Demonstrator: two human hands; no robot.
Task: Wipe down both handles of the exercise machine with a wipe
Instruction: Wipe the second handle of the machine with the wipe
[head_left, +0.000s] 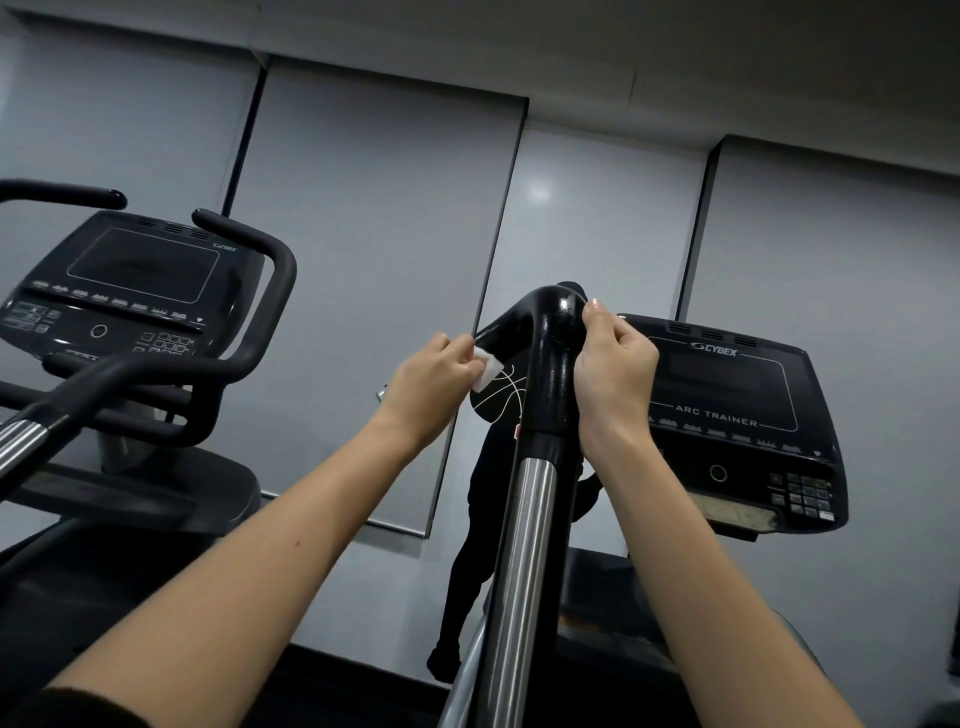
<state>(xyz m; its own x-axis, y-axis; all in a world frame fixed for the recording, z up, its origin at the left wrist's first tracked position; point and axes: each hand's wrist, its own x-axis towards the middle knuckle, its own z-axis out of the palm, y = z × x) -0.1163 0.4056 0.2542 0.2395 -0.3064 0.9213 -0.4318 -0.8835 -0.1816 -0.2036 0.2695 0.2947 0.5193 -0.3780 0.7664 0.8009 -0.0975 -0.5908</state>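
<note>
Fingers of the left hand (428, 382) pinch a small white folded wipe (485, 368), seemingly against the glossy black curved handle (550, 338) that the right hand (615, 366) grips. So small a wipe could slip free or miss the covered patch.

Most of the wipe (486, 370) hidden behind left hand (431, 385), handle (550, 353) shaft cut off — bottom edge

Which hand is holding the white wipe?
The left hand pinches the white wipe beside the black handle; the right hand only grips that handle's bend.
</note>
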